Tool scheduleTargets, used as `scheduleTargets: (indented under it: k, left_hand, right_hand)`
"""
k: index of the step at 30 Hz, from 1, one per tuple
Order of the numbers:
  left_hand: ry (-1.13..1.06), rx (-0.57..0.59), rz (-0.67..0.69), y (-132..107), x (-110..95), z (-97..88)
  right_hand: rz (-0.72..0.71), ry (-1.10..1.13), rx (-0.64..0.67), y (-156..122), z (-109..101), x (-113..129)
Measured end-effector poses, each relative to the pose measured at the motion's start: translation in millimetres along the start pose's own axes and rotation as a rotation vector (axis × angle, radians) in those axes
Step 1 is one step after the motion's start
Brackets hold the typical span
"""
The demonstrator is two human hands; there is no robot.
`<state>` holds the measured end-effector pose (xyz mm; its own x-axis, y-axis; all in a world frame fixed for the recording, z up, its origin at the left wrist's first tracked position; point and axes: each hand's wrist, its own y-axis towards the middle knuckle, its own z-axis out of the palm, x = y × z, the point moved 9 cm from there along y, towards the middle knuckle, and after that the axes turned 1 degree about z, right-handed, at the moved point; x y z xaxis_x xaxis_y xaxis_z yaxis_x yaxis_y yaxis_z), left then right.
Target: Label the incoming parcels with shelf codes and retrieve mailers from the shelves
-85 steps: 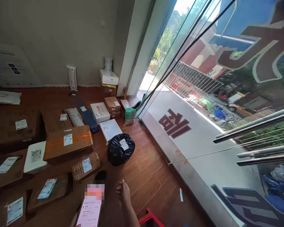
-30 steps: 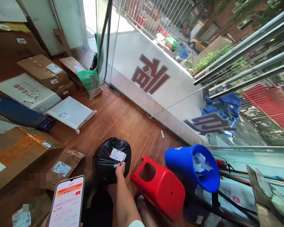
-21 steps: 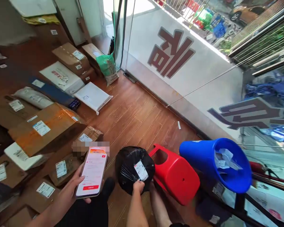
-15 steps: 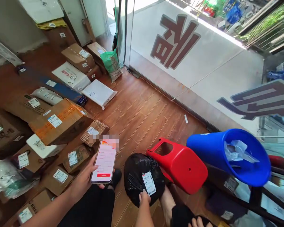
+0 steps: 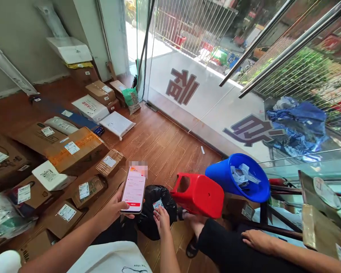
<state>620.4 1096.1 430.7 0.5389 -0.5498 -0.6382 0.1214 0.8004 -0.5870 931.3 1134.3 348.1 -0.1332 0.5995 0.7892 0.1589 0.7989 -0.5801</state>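
Observation:
A smartphone with a lit pink-and-white screen rests in my left hand. The thumb lies at the bottom of the screen. Just right of and below it, a round black plastic bag sits on the floor between my legs and a red stool. A white shipping label is on the bag. My right hand is closed at the label's lower part, with the fingertips covering some of it. Whether the fingers also grip the bag's film, I cannot tell.
Labelled parcels crowd the left. A red stool lies on its side beside a blue bin with paper in it. Another person's hand rests on their dark-clothed leg. A glass door stands ahead.
The view has tilted up and drawn back. The phone sits closer to the bag, overlapping its left side. My right fingers have moved further over the label. The other person's arm shows more.

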Motion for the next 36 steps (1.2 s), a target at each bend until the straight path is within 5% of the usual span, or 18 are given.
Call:
scheduleTargets:
  k: [3,6,11,17,24,30,36]
  left_hand:
    - [-0.039,-0.001,0.054,-29,-3,5.6]
    - [-0.024,-0.004,0.109,-60,-8,8.3]
    - [0.001,-0.037,0.178,-110,-10,-2.6]
    - [-0.163,-0.026,0.305,-175,2,-38.4]
    - [-0.383,-0.204,0.511,-300,40,-127.1]
    - [-0.423,-0.482,0.659,-452,109,-226.6]
    - [-0.536,-0.739,0.770,-602,167,-284.4]
  right_hand:
    - [0.090,0.160,0.120,-24,83,-24]
    - [0.157,0.299,0.243,-53,144,-32]
    - [0.102,0.389,0.460,-105,188,7]
    - [-0.047,0.323,0.699,-189,238,61]
    - [-0.144,0.164,0.978,-331,333,51]
    - [-0.259,-0.055,1.176,-498,416,-24]
    - [-0.289,-0.175,1.503,-662,474,-102]
